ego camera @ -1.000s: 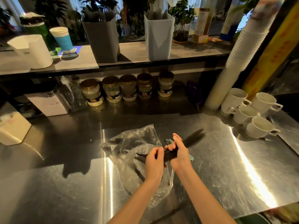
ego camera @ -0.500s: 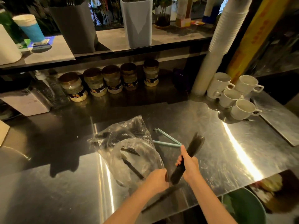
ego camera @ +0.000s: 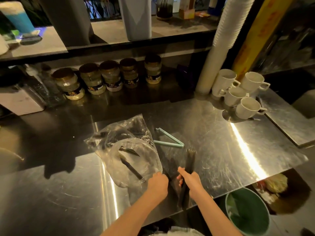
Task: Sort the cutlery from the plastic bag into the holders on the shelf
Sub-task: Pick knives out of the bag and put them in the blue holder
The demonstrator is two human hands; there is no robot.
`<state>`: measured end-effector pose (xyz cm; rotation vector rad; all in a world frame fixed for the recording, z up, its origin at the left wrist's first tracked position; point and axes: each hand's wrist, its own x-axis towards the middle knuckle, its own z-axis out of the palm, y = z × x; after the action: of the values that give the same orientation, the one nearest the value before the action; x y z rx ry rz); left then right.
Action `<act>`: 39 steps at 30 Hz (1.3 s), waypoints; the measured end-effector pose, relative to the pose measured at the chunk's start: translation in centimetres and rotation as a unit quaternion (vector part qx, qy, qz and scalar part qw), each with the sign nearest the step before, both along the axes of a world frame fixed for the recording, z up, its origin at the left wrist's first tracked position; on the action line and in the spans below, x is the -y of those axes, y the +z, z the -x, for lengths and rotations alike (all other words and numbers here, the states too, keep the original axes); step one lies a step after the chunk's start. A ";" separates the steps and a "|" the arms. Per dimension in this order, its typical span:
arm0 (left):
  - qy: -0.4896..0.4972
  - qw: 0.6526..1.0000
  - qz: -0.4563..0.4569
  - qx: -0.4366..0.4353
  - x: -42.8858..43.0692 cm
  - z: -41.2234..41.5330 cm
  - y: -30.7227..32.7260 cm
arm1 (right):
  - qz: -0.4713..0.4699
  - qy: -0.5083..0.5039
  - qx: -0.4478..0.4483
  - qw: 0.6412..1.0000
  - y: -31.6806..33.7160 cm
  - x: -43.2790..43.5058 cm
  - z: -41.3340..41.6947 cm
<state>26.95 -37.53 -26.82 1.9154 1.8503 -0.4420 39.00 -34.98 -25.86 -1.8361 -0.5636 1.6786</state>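
A clear plastic bag (ego camera: 126,150) lies on the steel counter with a few black cutlery pieces (ego camera: 132,166) still inside. My right hand (ego camera: 191,182) grips a bundle of black plastic cutlery (ego camera: 189,161), its blurred ends pointing away from me. My left hand (ego camera: 157,184) is at the bag's near edge, beside the bundle; whether it grasps anything is hidden. On the shelf stand a dark grey holder (ego camera: 68,21) and a light grey holder (ego camera: 135,17), their tops cut off by the frame.
A pale green bag clip (ego camera: 168,139) lies open just beyond the bag. Several jars (ego camera: 109,76) line the back. White mugs (ego camera: 238,94) and a tall cup stack (ego camera: 219,43) stand at right. A green bucket (ego camera: 247,212) sits below the counter's front edge.
The bundle has come out of the bag and swung from pointing right to pointing away from me. Both hands drew toward the counter's front edge. The view tilted down.
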 end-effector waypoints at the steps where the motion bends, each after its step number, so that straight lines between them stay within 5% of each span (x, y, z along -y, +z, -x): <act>1: -0.009 1.000 -0.003 -0.010 0.0 -0.2 -0.1 | 0.002 0.007 -0.003 1.000 0.1 0.1 0.2; 6: 0.017 0.999 -0.038 -0.024 -0.6 0.1 -0.4 | -0.004 0.032 -0.010 0.999 0.3 -0.1 0.8; 10: 0.108 0.986 -0.065 0.111 -1.6 1.0 0.5 | -0.019 0.035 -0.039 0.998 0.6 -0.6 1.2; 15: 0.235 0.905 -0.062 0.349 -2.9 1.9 2.5 | -0.050 0.054 -0.076 0.994 1.5 -1.5 1.8; 19: 0.280 0.850 -0.078 0.440 -3.5 2.6 5.4 | -0.089 0.063 -0.114 0.987 3.1 -2.7 2.7; 26: 0.302 0.808 -0.144 0.484 -4.8 4.5 8.3 | -0.114 0.099 -0.140 0.979 6.3 -4.4 5.3; 33: 0.403 0.711 -0.231 0.528 -4.1 4.7 9.1 | -0.138 0.011 -0.175 0.975 7.4 -5.9 8.1; 39: 0.419 0.741 -0.195 0.488 -3.7 6.2 9.0 | -0.147 -0.135 -0.331 0.922 9.7 -7.0 10.2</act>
<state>20.78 -33.83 -17.85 0.8857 1.7765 1.1068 28.81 -28.01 -16.18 -0.9865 -0.2346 1.7667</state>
